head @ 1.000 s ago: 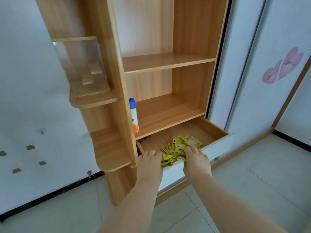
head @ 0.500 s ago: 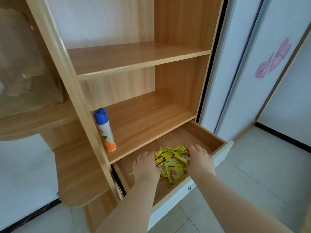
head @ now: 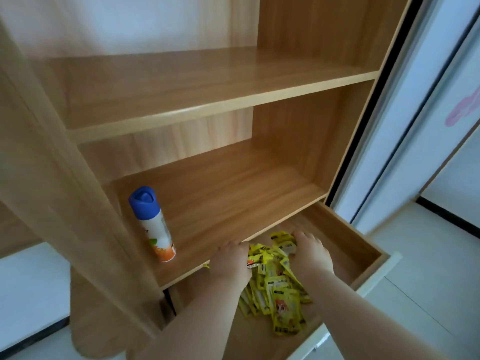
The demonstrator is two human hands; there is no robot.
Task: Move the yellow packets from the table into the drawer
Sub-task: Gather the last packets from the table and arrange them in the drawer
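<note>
A heap of several yellow packets [head: 279, 292] lies in the open wooden drawer [head: 362, 246] at the bottom of the cabinet. My left hand [head: 231, 262] is on the heap's left side with its fingers curled into the packets, and a yellow end sticks out past its left edge. At the back right of the heap, my right hand [head: 313, 253] has its fingers bent over the packets. Both hands are inside the drawer, under the front edge of the lower shelf. The fingertips are hidden among the packets.
A spray can [head: 153, 224] with a blue cap stands on the lower shelf [head: 233, 201], just left of my left hand. The drawer's white front [head: 378, 275] sticks out over the tiled floor. White sliding doors [head: 415, 126] stand to the right.
My head has come closer and lower to the cabinet. Both hands have gone deeper into the drawer with the packets, and the heap now spreads toward the drawer's front.
</note>
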